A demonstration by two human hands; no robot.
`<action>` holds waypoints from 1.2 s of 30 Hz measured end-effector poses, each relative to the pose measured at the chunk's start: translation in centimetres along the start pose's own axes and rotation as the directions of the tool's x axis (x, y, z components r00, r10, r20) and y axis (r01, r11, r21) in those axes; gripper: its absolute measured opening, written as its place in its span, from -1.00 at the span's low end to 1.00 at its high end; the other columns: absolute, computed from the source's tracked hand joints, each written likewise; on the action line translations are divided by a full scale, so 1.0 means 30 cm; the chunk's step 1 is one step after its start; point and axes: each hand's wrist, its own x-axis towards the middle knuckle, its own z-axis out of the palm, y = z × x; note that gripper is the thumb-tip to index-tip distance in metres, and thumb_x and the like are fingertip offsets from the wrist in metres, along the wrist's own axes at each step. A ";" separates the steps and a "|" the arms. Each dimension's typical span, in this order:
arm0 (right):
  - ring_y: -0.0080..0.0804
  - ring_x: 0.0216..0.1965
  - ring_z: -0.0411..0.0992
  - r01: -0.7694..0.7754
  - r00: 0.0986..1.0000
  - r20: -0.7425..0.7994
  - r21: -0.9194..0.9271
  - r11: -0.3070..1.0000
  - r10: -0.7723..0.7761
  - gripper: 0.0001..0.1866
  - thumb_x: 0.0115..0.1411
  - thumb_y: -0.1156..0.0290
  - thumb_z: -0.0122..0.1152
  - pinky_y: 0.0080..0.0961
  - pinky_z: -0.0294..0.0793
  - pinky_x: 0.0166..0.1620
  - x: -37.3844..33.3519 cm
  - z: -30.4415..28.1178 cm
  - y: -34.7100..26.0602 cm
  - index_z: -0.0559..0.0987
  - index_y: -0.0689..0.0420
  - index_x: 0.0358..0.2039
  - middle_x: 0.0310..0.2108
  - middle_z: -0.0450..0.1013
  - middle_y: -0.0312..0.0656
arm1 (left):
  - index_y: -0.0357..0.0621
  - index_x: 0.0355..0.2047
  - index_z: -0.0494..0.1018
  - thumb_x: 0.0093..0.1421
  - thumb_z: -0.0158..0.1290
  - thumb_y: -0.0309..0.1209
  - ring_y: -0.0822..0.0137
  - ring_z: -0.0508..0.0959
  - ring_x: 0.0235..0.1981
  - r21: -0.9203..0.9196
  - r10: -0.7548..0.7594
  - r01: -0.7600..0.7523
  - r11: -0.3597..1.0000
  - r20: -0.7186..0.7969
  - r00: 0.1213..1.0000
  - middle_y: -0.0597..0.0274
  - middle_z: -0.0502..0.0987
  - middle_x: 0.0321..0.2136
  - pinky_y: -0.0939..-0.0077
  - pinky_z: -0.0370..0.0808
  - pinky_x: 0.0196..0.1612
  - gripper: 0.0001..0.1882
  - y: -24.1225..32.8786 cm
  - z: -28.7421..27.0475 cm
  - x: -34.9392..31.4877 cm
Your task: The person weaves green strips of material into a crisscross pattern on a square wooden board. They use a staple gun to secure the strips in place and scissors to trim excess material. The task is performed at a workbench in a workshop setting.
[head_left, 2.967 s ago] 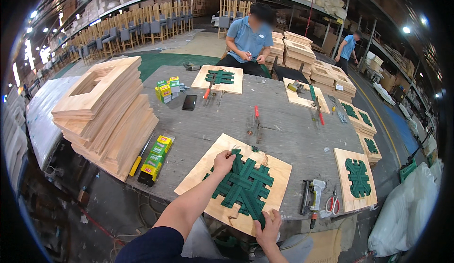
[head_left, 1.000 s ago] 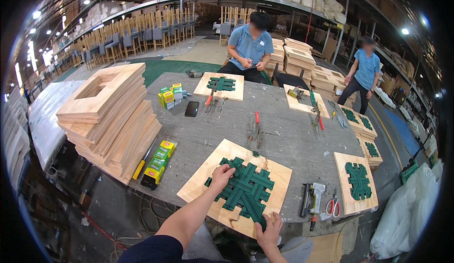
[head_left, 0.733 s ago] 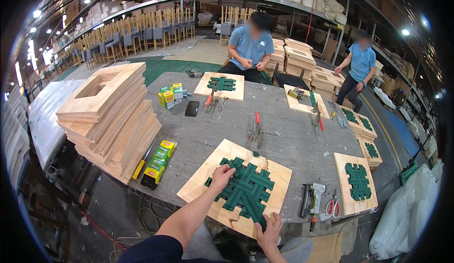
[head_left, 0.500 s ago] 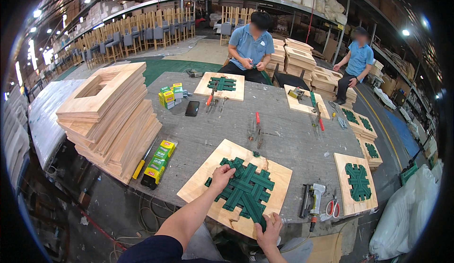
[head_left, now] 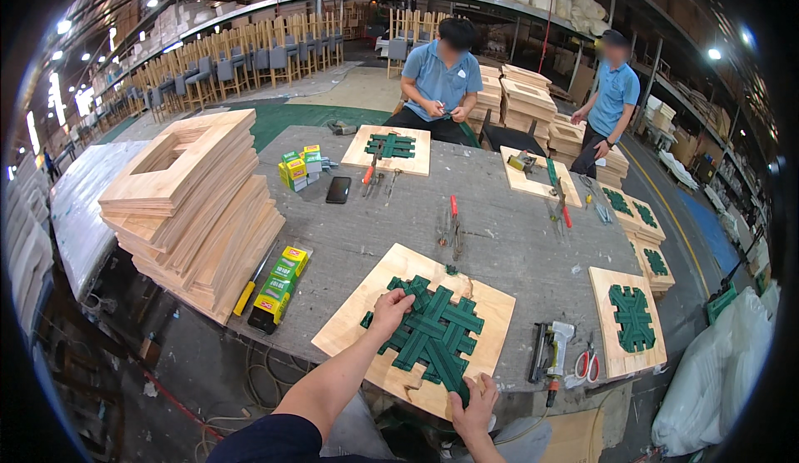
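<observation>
A square light wooden board (head_left: 360, 316) lies at the near edge of the grey table, with green straps (head_left: 437, 331) woven in a cross pattern over it. My left hand (head_left: 388, 310) rests on the left side of the weave, fingers curled around a strap end. My right hand (head_left: 474, 405) pinches a strap end at the board's near corner.
A tall stack of wooden frames (head_left: 193, 196) stands at left, with yellow-green boxes (head_left: 276, 286) beside it. A staple gun (head_left: 553, 351) and red scissors (head_left: 586, 365) lie to the right. More webbed boards (head_left: 630, 321), tools and a phone (head_left: 338, 189) sit on the table (head_left: 508, 246). Two people in blue shirts are at the far side.
My hands stay on the weave, almost still. The person at the far right has walked closer to the table's far corner.
</observation>
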 end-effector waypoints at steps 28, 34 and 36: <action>-0.15 -0.22 0.58 0.046 0.993 0.092 0.310 0.950 -0.078 -0.77 0.24 0.41 0.32 -0.31 0.55 -0.11 0.463 0.007 -0.086 0.63 0.16 -0.10 -0.26 0.58 -0.05 | -0.17 -0.24 0.60 0.34 0.21 -0.36 0.54 0.55 -0.35 -0.183 -0.060 0.060 0.981 0.010 0.998 0.42 0.60 -0.37 0.62 0.50 -0.18 -0.86 -0.023 -0.030 0.021; -0.25 -0.24 0.60 -0.008 0.971 0.223 0.386 0.922 -0.085 -0.78 0.25 0.48 0.30 -0.38 0.56 -0.16 0.768 0.211 -0.193 0.59 0.16 -0.09 -0.30 0.60 -0.09 | -0.21 -0.21 0.61 0.31 0.24 -0.38 0.57 0.52 -0.32 -0.249 -0.053 0.057 0.967 0.021 0.998 0.43 0.60 -0.37 0.64 0.46 -0.19 -0.85 -0.039 -0.034 0.014; -0.26 -0.25 0.60 0.081 0.966 0.187 0.433 0.898 -0.178 -0.79 0.24 0.50 0.30 -0.39 0.55 -0.17 0.805 0.255 -0.174 0.57 0.16 -0.11 -0.30 0.60 -0.10 | -0.21 -0.21 0.61 0.31 0.24 -0.38 0.58 0.51 -0.31 -0.238 -0.041 0.056 0.970 0.065 0.997 0.43 0.59 -0.36 0.65 0.45 -0.18 -0.84 -0.043 -0.028 0.020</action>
